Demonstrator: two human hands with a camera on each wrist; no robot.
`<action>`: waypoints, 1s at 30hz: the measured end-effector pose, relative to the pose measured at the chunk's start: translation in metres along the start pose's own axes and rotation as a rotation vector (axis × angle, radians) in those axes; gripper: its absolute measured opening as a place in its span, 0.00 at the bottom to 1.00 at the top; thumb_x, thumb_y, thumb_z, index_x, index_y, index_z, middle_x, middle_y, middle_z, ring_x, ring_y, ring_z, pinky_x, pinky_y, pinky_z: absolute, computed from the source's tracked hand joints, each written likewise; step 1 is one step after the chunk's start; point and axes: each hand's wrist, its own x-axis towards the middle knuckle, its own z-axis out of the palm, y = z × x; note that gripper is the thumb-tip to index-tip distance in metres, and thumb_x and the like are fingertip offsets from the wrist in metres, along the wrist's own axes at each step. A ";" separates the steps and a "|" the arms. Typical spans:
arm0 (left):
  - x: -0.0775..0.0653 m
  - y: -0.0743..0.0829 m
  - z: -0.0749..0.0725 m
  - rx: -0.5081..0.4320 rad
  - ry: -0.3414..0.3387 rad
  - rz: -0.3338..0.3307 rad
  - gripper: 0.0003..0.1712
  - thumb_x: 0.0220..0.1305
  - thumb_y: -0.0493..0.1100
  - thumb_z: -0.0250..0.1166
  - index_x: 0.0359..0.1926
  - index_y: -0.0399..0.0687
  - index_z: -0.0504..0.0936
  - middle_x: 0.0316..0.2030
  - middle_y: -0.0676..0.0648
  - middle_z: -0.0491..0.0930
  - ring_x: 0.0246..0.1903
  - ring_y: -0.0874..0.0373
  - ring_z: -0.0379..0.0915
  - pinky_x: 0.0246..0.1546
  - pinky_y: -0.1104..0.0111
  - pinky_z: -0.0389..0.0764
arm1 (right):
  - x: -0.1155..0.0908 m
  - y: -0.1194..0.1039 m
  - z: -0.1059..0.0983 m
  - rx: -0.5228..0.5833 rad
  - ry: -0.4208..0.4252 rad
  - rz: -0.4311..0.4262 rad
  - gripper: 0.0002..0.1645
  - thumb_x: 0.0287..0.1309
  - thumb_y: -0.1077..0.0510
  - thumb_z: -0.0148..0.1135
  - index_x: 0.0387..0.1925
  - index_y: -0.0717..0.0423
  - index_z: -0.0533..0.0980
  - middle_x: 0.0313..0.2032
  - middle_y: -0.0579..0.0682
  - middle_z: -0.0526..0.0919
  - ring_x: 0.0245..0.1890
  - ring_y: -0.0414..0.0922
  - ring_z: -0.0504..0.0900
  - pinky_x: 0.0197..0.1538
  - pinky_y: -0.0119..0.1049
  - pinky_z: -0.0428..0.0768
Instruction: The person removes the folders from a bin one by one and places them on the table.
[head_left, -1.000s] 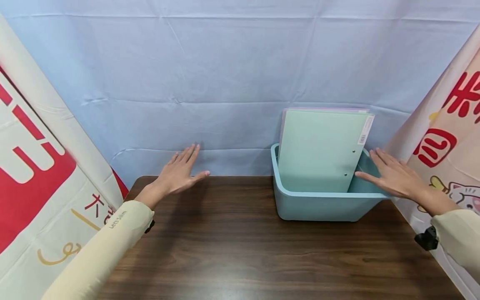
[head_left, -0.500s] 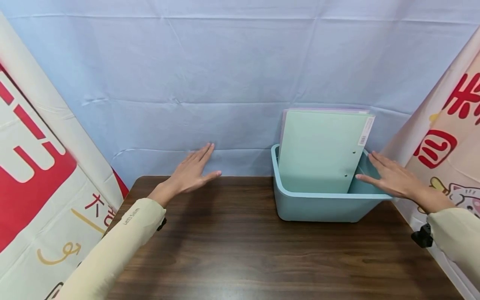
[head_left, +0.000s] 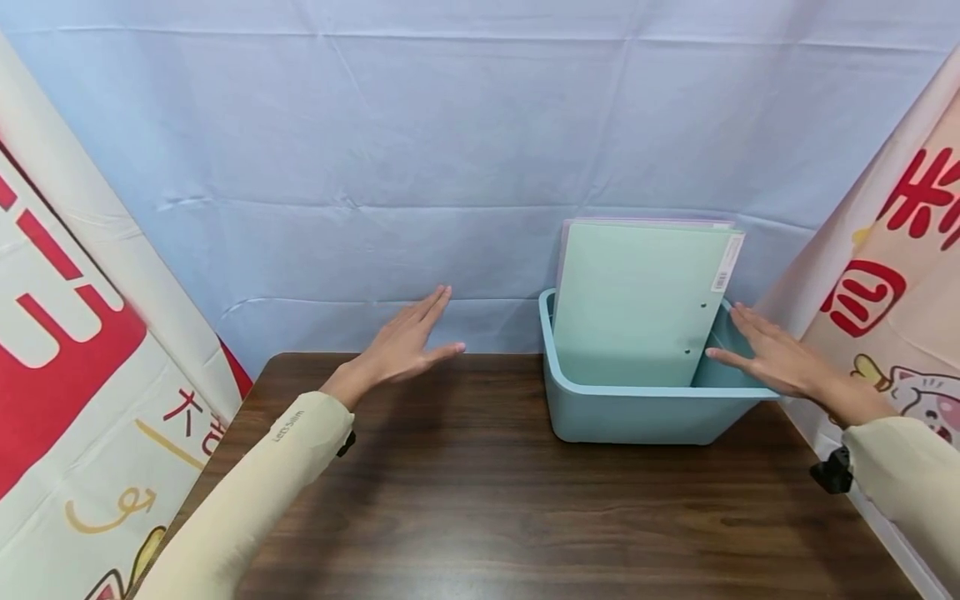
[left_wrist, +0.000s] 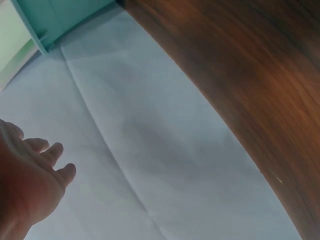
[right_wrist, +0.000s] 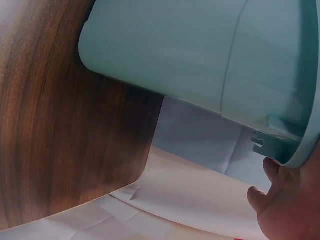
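Note:
A light-blue plastic storage bin (head_left: 630, 417) stands on the table's back right, its outer wall (right_wrist: 165, 50) filling much of the right wrist view. In it a mint-green file folder (head_left: 637, 308) leans upright, with a white label and two small holes. The edge of a lilac folder (head_left: 652, 221) peeks out behind. My right hand (head_left: 780, 358) is at the bin's right rim, fingers straight and thumb spread toward the folder. My left hand (head_left: 401, 346) holds nothing. It hovers over the table's back edge, left of the bin, fingers extended and thumb out.
The dark wood table (head_left: 525, 517) meets a pale blue cloth backdrop (head_left: 450, 167) behind. Printed cloths hang along both sides, the right one (head_left: 862, 333) close beside my right hand.
My left hand has moved right along the table's back edge, toward the bin. The right hand stays at the bin's rim; the bin and folders have not visibly moved.

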 end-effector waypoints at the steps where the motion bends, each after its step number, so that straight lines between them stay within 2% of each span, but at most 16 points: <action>1: 0.002 0.002 0.000 -0.007 0.001 0.006 0.61 0.70 0.84 0.42 0.87 0.54 0.33 0.86 0.43 0.39 0.83 0.44 0.43 0.81 0.45 0.50 | 0.000 0.000 0.000 0.004 0.001 0.002 0.64 0.75 0.30 0.52 0.82 0.70 0.33 0.81 0.76 0.35 0.79 0.76 0.39 0.71 0.82 0.43; 10: 0.015 0.014 0.005 -0.061 -0.003 0.030 0.60 0.70 0.82 0.49 0.86 0.62 0.31 0.86 0.44 0.39 0.83 0.42 0.43 0.81 0.43 0.50 | 0.000 0.002 0.002 0.029 0.011 -0.006 0.63 0.76 0.32 0.52 0.82 0.69 0.33 0.81 0.75 0.35 0.79 0.76 0.39 0.71 0.82 0.44; 15: 0.023 0.021 0.009 -0.076 0.003 0.037 0.61 0.69 0.82 0.52 0.86 0.64 0.32 0.86 0.45 0.40 0.83 0.45 0.43 0.80 0.43 0.52 | -0.001 0.002 0.003 0.034 0.011 0.004 0.62 0.76 0.32 0.52 0.82 0.67 0.32 0.81 0.75 0.35 0.79 0.77 0.40 0.70 0.83 0.45; 24: 0.040 0.036 0.015 -0.127 0.026 0.043 0.60 0.69 0.72 0.62 0.87 0.64 0.36 0.86 0.46 0.41 0.83 0.44 0.44 0.78 0.39 0.55 | 0.000 0.001 0.003 0.061 0.007 0.017 0.62 0.76 0.31 0.51 0.83 0.65 0.32 0.81 0.73 0.34 0.78 0.78 0.40 0.69 0.84 0.44; 30: 0.048 0.042 0.021 -0.175 0.033 0.062 0.61 0.67 0.75 0.62 0.87 0.67 0.36 0.86 0.47 0.41 0.83 0.46 0.44 0.78 0.38 0.54 | -0.001 0.002 0.003 0.067 0.012 0.015 0.61 0.76 0.32 0.51 0.83 0.65 0.32 0.81 0.73 0.34 0.79 0.78 0.40 0.69 0.84 0.45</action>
